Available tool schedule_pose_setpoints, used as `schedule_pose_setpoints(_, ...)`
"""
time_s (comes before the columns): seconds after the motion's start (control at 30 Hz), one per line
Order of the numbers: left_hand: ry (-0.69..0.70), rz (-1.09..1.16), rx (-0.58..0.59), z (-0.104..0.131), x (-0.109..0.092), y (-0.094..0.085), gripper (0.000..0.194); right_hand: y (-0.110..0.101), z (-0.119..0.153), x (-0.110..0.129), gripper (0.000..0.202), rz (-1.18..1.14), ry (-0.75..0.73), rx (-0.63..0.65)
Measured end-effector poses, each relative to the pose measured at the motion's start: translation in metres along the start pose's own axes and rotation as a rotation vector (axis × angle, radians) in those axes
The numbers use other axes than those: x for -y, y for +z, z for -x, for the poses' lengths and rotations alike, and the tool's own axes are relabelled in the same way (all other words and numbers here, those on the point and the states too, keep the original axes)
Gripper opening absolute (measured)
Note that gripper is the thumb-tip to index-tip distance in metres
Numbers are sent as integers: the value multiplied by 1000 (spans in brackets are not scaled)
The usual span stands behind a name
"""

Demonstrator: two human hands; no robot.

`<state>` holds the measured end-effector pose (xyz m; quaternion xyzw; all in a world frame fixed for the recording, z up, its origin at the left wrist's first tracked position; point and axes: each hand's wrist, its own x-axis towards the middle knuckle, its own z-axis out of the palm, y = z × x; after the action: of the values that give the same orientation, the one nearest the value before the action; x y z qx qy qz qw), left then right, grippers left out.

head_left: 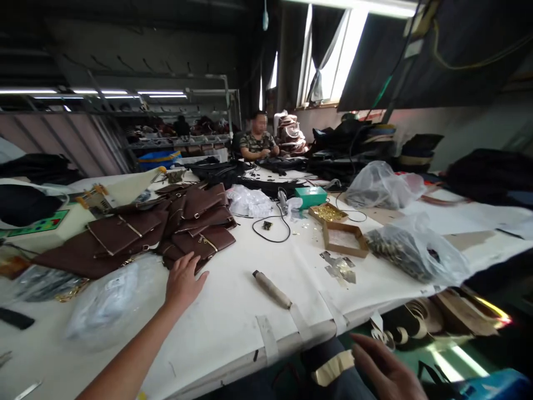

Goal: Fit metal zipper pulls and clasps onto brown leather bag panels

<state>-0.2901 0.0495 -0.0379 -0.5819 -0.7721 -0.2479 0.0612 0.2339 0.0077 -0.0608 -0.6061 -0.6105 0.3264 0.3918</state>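
Observation:
My left hand (183,280) rests with spread fingers at the near edge of a dark brown leather bag piece (204,244) with a zip. Its fingertips touch the leather, and it grips nothing. More brown pieces (129,233) with metal zips and rings are heaped beyond and to the left. Low at the right, off the table's front edge, my right hand (387,369) has its fingers stretched out and apart. Beside its fingertips is a pale yellowish patch (333,368) over the dark trouser leg; whether it is an object or light I cannot tell.
A cloth-wrapped tool (272,289) lies on the white table. Behind it are a black cord loop (287,233), cardboard trays (345,239), a green box (311,196) and metal plates (339,269). Plastic bags (416,250) stand right. A co-worker (258,139) sits across the table.

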Motion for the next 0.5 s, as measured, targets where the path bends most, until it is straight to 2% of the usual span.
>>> schedule_pose_setpoints(0.13,-17,-155,46,-29,19,5,55,92,-50,70,35,138,-405,217)
schedule_pose_setpoints(0.23,-20,-250,70,-40,19,8,43,143,-83,92,49,308,-512,329)
schedule_pose_setpoints(0.33,-8,-327,73,-47,15,9,43,170,-115,87,46,364,-487,365)
schedule_pose_setpoints(0.43,28,-373,77,-56,11,10,52,176,-135,73,38,294,-460,297)
schedule_pose_setpoints(0.5,94,-376,113,-63,10,13,50,176,-140,68,35,259,-438,237)
